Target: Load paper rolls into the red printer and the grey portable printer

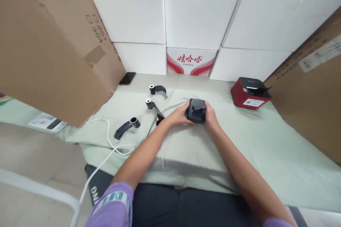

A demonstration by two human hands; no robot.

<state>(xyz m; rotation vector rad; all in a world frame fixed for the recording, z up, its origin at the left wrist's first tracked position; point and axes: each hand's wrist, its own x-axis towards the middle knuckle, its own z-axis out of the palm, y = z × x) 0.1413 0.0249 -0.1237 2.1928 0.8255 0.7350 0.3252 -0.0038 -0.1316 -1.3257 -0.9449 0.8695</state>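
Both my hands grip a small black box-shaped device (197, 113) with rounded corners and a glossy patch on its face, over the middle of the cloth. My left hand (179, 114) is closed on its left side, thumb near the top edge. On the opposite side, my right hand (210, 114) is closed with its fingers largely hidden. Left of my hands lie three rolls with loose black strips: a far roll (152, 89), a middle roll (149, 104) and a near roll (135, 122). The middle strip reaches close to my left wrist.
A red and black boxy device (241, 94) stands at the right. Near the left carton (53, 42) lie a phone (128, 78) and a white cable (108, 133). White boxes (201, 21) line the back, and another carton (317, 92) borders the right. Pale green cloth (274, 156) covers the table.
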